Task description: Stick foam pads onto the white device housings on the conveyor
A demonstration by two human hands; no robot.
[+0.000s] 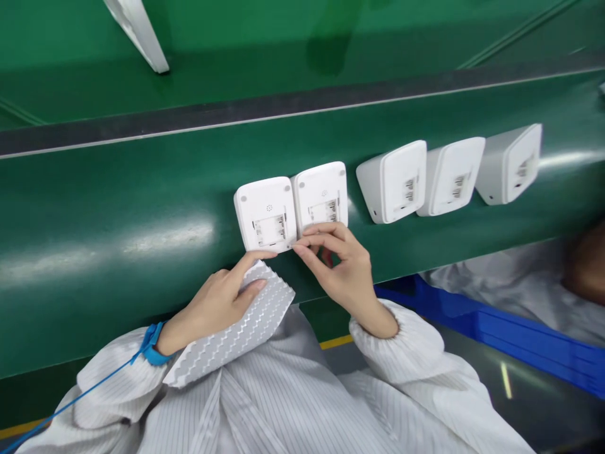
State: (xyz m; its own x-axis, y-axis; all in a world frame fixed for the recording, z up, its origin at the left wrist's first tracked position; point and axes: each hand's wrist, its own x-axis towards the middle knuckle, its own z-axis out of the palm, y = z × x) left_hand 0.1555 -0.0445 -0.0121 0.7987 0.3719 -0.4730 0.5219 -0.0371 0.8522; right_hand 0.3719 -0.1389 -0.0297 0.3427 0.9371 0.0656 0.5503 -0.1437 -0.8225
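A white plastic device lies with its underside up, showing an uncovered battery bay and grey round pads at its far corners. My left hand is closed on a sheet of grey stick-on pads, thumb on top, while its forefinger touches the device's near edge. My right hand has thumb and forefinger pinched at the near right corner of that device; whatever is between the fingertips is too small to make out. A second white device sits right beside the first, partly hidden by my right fingers, also with grey pads at its far corners.
Three more white devices stand in a row to the right on the green bench. A white part is on the green surface beyond the dark strip. A blue bin and another person's sleeve are at the right.
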